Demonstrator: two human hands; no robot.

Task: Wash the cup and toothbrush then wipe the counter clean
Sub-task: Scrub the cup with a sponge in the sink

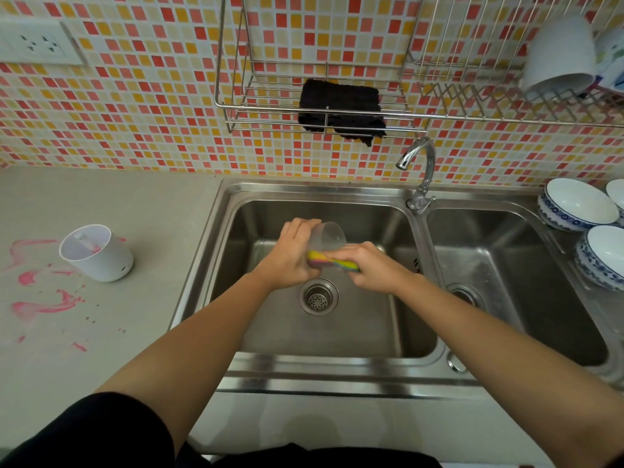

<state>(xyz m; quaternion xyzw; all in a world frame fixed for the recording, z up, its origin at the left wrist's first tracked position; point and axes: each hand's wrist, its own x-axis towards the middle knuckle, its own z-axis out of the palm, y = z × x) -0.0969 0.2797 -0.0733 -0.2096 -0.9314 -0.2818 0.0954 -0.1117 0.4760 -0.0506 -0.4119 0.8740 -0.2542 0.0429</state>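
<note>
Over the left sink basin (337, 336), my left hand (292, 253) grips a clear plastic cup (329, 236), tilted with its mouth toward the faucet side. My right hand (374, 266) holds a rainbow-coloured sponge (329, 261) pressed against the cup's lower side. On the counter (101, 197) to the left stands a white cup (98, 253) with a toothbrush (88, 244) lying inside it. Pink smears (44, 305) mark the counter around and in front of that cup.
The faucet (422, 170) rises between the two basins, no water visibly running. A dark cloth (341, 109) hangs on the wire wall rack (270, 106). Blue-patterned bowls (577, 206) sit at the right; white mugs (560, 52) hang upside down on the dish rack. The drain strainer (318, 296) lies below my hands.
</note>
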